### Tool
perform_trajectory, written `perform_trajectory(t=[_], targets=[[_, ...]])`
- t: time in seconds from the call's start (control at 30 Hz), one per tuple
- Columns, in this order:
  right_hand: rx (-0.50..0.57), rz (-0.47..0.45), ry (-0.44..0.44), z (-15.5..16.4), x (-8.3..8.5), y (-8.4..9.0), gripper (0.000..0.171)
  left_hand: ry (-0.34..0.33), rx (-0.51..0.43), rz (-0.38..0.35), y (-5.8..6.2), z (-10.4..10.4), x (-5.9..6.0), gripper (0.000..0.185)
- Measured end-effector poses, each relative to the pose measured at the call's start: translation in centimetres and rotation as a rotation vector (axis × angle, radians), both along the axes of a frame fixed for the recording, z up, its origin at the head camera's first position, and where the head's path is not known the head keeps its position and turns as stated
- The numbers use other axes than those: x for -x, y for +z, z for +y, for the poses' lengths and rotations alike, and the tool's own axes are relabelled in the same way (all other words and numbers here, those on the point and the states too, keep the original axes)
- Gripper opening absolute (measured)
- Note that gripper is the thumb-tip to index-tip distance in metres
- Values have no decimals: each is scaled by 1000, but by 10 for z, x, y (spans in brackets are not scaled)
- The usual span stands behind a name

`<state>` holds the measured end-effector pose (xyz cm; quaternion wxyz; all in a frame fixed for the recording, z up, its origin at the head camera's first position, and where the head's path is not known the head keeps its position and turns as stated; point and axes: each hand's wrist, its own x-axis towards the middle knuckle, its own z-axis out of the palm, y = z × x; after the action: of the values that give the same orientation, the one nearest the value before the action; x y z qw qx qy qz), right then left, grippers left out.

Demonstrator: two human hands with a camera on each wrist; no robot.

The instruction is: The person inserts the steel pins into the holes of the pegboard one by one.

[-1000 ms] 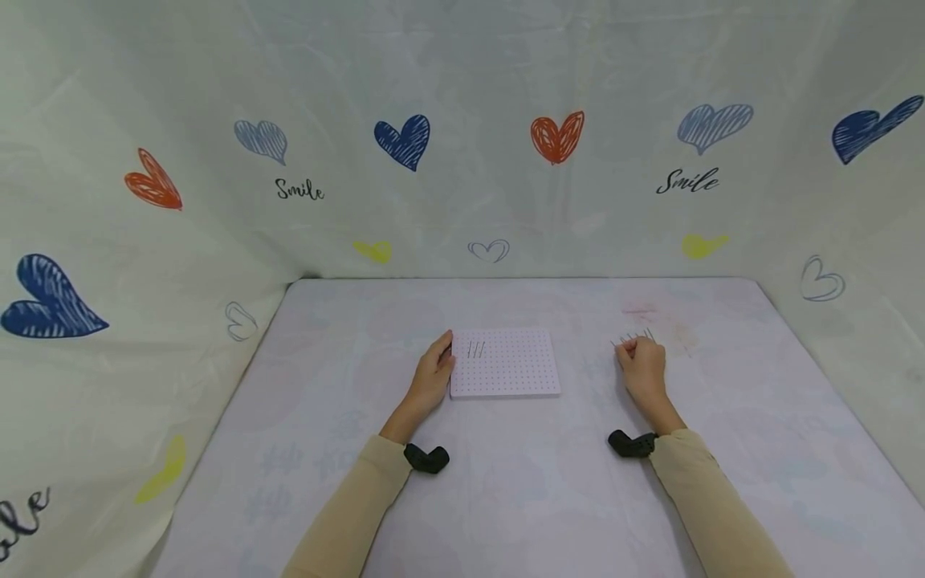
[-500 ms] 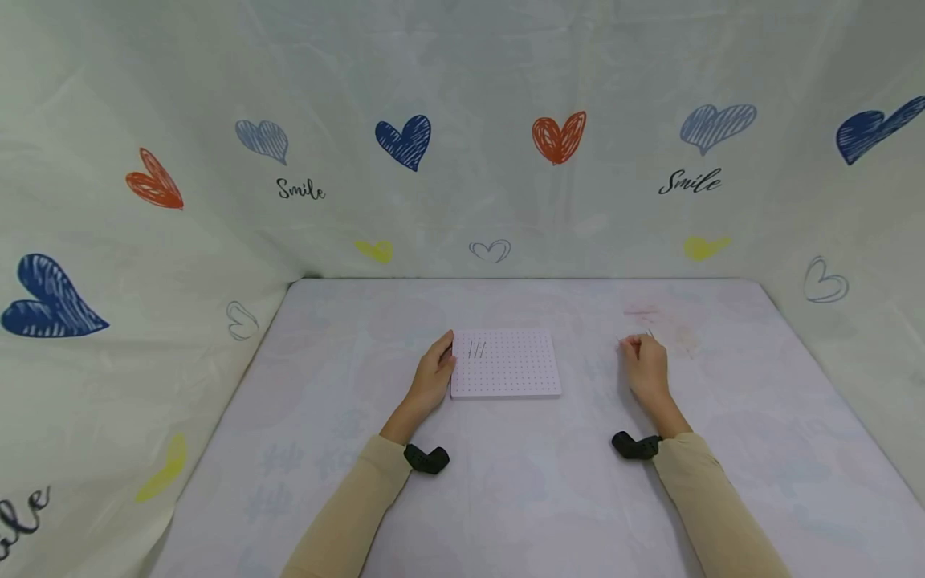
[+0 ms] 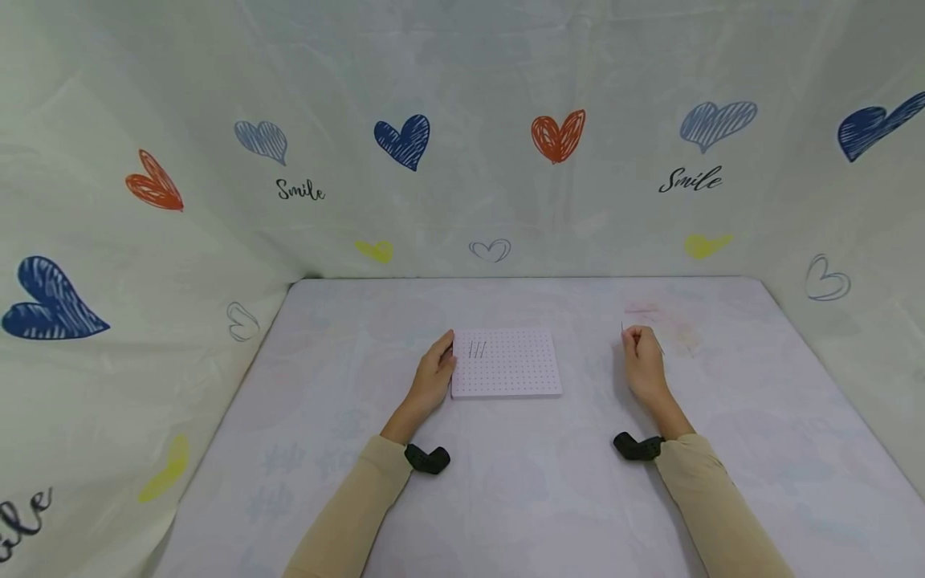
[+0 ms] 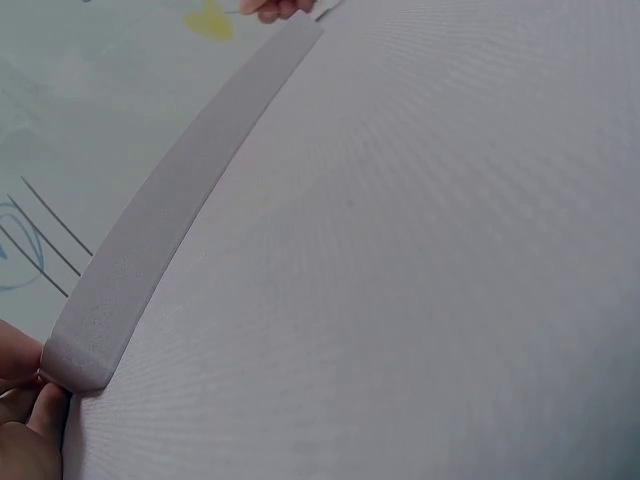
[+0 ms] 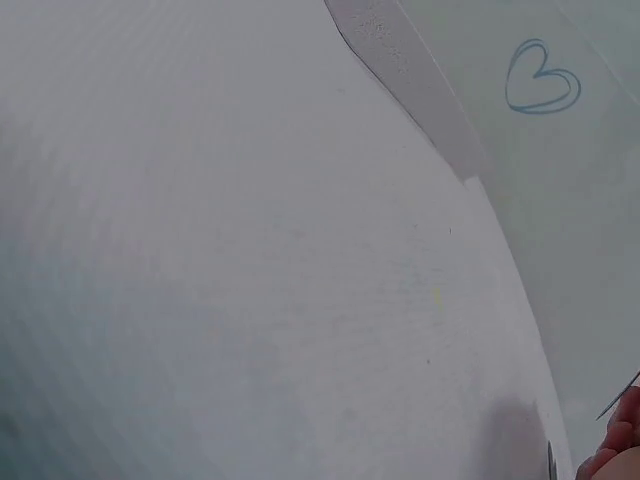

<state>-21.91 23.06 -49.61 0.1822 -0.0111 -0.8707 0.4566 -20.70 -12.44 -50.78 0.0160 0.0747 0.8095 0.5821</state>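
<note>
Head view: white perforated board (image 3: 506,364) lies flat on the desk (image 3: 506,498), roughly centre. Three thin pins (image 3: 476,350) stand slightly tilted in the board's far left corner, side by side

Left hand (image 3: 433,377) rests on the desk against the board's left edge, fingers lightly curled along that edge. Left wrist view: fingertips (image 4: 30,400) touch the board's near corner; the grip presses on the edge rather than wrapping round it

Right hand (image 3: 642,365) is right of the board, well apart from it, raised just off the desk. Its grip is pinched together on a thin pin (image 3: 623,329) that points up above the fingertips; a second fine line (image 3: 656,345) slants off to the right of the fingers, too thin to tell what it is. Right wrist view shows only a fingertip (image 5: 618,440) and a pin tip (image 5: 622,398) at the frame's lower right

Faint reddish stain (image 3: 661,321) on the desk just beyond the right hand. Heart-printed sheet (image 3: 405,140) walls the desk on three sides
</note>
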Motion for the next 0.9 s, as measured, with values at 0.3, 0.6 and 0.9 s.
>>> perform_trajectory(t=[0.3, 0.6, 0.9], targets=[[51, 2, 14, -2, 0, 1, 19, -3, -13, -4, -2, -1, 0, 52], [110, -23, -9, -9, 2, 2, 14, -6, -9, 0, -3, -1, 0, 52], [118, 46, 18, -16, 4, 5, 8, 2, -28, 14, 1, 1, -1, 51]])
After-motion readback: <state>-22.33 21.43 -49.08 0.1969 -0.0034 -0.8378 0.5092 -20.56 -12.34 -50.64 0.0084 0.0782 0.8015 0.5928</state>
